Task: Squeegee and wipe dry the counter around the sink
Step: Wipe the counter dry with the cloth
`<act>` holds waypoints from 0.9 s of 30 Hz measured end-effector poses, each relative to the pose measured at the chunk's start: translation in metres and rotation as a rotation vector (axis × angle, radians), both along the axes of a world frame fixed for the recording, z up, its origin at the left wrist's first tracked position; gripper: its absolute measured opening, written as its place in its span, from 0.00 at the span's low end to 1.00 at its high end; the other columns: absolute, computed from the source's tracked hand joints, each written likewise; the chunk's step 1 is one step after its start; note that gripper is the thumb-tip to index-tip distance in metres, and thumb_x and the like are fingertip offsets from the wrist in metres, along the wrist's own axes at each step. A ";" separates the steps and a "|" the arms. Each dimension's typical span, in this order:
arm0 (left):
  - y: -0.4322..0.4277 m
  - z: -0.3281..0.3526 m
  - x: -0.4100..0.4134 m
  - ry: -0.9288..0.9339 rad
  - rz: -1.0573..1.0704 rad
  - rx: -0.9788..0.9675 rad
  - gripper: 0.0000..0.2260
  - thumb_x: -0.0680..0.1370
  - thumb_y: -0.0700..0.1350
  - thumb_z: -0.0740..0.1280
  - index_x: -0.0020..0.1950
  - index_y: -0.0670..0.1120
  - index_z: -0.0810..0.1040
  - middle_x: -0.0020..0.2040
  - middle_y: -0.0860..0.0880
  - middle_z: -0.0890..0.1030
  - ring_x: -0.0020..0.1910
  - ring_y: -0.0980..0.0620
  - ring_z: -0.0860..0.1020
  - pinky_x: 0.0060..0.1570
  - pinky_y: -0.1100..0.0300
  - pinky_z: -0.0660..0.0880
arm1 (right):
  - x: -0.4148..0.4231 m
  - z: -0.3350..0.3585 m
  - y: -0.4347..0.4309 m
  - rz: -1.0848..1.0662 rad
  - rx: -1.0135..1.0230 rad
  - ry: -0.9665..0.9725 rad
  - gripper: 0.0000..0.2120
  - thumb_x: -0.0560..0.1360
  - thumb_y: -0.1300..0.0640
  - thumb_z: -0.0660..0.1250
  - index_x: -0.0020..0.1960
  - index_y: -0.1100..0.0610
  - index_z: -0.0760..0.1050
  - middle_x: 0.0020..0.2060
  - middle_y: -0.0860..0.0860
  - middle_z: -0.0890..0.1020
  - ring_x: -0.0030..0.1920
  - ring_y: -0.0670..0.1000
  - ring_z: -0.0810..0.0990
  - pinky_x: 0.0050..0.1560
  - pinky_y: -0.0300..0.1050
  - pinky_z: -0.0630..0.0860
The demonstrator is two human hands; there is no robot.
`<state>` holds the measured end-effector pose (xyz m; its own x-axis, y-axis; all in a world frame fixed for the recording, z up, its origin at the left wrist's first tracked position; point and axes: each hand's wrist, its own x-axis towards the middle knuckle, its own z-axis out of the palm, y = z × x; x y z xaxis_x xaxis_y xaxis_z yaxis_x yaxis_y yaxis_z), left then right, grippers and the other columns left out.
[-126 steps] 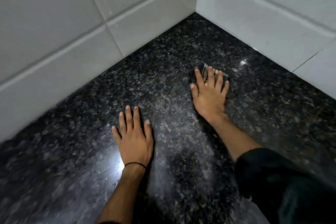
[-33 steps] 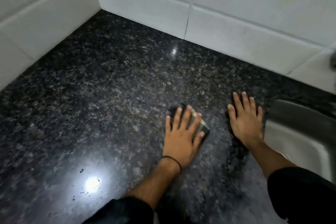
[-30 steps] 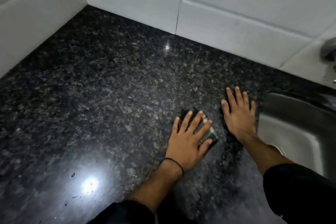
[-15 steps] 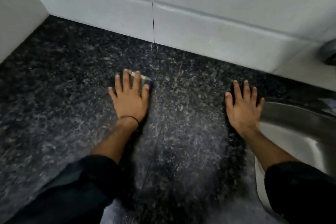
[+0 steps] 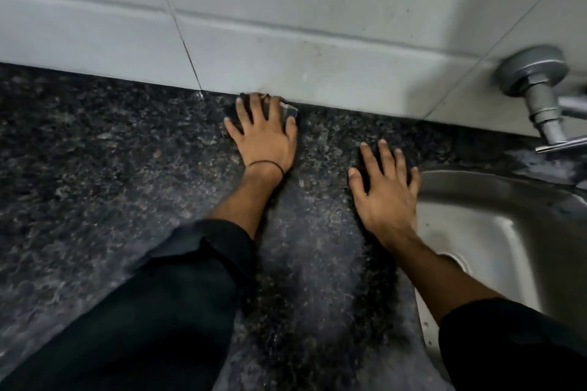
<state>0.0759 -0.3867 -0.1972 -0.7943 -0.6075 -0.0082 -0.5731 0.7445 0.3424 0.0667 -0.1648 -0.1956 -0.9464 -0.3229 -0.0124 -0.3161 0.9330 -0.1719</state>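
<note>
The black speckled granite counter (image 5: 95,168) runs up to a white tiled wall. My left hand (image 5: 263,136) lies flat, fingers spread, pressing a small dark wiping pad (image 5: 290,111) onto the counter right at the foot of the wall; only the pad's shiny grey corner shows past my fingers. With its fingers apart and nothing in it, my right hand (image 5: 384,190) rests flat on the counter, touching the left rim of the steel sink (image 5: 508,232). A duller, smeared band runs down the counter between my arms.
The white tiled wall (image 5: 286,25) closes the counter's far side. A metal tap (image 5: 536,86) comes out of the wall above the sink's far edge, with wet counter below it. The sink's drain shows beside my right forearm.
My left hand has slid the pad away from me, up to the foot of the wall. The right hand has stayed by the sink rim. Earlier the right hand had the pad near the corner.
</note>
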 end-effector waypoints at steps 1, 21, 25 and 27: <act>0.019 0.001 0.000 0.006 -0.043 -0.015 0.26 0.81 0.59 0.52 0.78 0.53 0.60 0.80 0.45 0.55 0.79 0.40 0.48 0.74 0.34 0.44 | 0.000 0.000 0.000 0.000 -0.002 0.007 0.27 0.81 0.39 0.49 0.79 0.42 0.54 0.80 0.47 0.54 0.79 0.53 0.48 0.76 0.61 0.45; -0.057 0.002 0.053 -0.043 0.265 0.012 0.30 0.82 0.60 0.49 0.81 0.48 0.50 0.81 0.44 0.49 0.79 0.39 0.44 0.72 0.31 0.44 | 0.002 0.002 -0.002 0.000 0.005 -0.007 0.26 0.82 0.42 0.45 0.79 0.42 0.51 0.80 0.47 0.53 0.79 0.54 0.48 0.76 0.63 0.45; 0.062 0.002 0.050 -0.048 -0.231 -0.022 0.29 0.81 0.62 0.49 0.80 0.54 0.52 0.81 0.48 0.48 0.80 0.42 0.44 0.74 0.35 0.43 | 0.002 0.003 0.000 0.005 0.000 -0.005 0.26 0.81 0.44 0.47 0.79 0.42 0.52 0.80 0.47 0.53 0.79 0.54 0.49 0.76 0.62 0.45; 0.107 0.002 0.068 -0.033 -0.361 -0.027 0.29 0.81 0.62 0.51 0.80 0.54 0.54 0.81 0.49 0.50 0.80 0.43 0.46 0.75 0.36 0.47 | 0.001 0.003 0.003 -0.003 -0.004 -0.013 0.26 0.81 0.47 0.49 0.79 0.43 0.53 0.80 0.46 0.53 0.79 0.53 0.49 0.77 0.61 0.46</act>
